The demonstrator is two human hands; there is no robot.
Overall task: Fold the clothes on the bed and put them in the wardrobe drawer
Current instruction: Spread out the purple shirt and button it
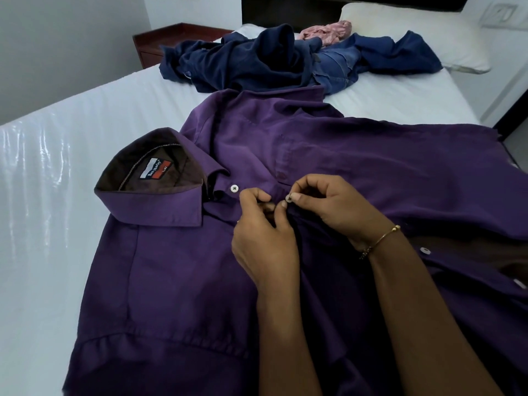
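Fingers (295, 197) pinching button (288, 199), buttonhole hidden, purple shirt (177, 270)

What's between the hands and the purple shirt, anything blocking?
Nothing visible. Both hands are already on the shirt: the right hand pinches a button at the placket, and the left hand holds the fabric beside it. The pile of other clothes lies farther up the bed, touching only the shirt's far edge.
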